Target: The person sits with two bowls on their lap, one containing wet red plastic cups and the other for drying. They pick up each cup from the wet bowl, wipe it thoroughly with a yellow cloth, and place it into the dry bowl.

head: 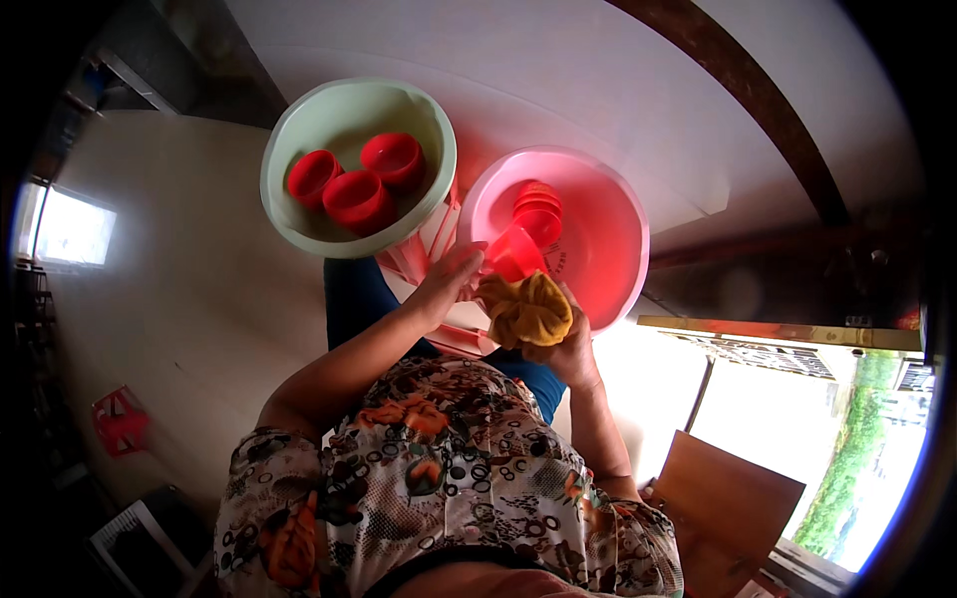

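Observation:
Above the near rim of a pink plastic basin (628,232), my left hand (448,280) holds a red plastic cup or bowl (516,254) by its side. My right hand (564,347) grips a bunched mustard-yellow cloth (527,310) against the near side of that cup. A stack of red bowls (538,213) lies tilted inside the pink basin. To the left, a pale green basin (280,217) holds several red bowls (355,198), some stacked, their mouths facing up.
Red plastic stools (419,258) stand under the basins. A small red stool (119,422) is on the floor at the far left. A wooden panel (725,493) stands at the lower right, near a bright doorway. A white wall (523,60) rises behind the basins.

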Motion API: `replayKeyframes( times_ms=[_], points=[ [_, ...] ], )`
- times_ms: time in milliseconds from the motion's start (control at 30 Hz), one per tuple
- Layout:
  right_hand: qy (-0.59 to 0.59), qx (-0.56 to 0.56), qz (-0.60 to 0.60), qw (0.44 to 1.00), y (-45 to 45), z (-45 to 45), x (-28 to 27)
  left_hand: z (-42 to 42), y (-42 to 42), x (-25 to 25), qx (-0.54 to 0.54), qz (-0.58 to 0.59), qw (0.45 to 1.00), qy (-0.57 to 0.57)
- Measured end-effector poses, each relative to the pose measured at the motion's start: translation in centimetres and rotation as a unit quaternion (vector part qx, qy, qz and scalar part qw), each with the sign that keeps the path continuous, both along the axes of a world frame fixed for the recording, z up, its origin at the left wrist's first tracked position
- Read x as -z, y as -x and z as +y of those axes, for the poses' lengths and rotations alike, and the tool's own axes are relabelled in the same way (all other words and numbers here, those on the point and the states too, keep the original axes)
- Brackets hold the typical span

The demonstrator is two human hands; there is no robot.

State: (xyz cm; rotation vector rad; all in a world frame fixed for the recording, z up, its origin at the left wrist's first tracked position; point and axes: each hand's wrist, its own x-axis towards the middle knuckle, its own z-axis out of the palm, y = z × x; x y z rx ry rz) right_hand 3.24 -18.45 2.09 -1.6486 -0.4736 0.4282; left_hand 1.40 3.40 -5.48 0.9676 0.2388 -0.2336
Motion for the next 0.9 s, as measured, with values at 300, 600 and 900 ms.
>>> replayKeyframes(
  times_ms=[300, 600, 900],
  points=[
    [-0.063, -0.053, 0.133, 0.988, 1.7, 0.9, -0.6, -0.2, 1.2, -3.2, 0.029, 0.052, 0.986, 0.158],
    [-0.069, 0.097, 0.098, 0.988, 2.1, 1.7, -2.4, 0.5, 2.6, -2.3, 0.061, -0.159, 0.976, -0.139],
    [-0.080, 0.138, -0.005, 0.987, 2.5, 1.9, -3.8, 0.1, 2.7, -2.5, 0.124, -0.135, 0.982, -0.039]
  ],
)
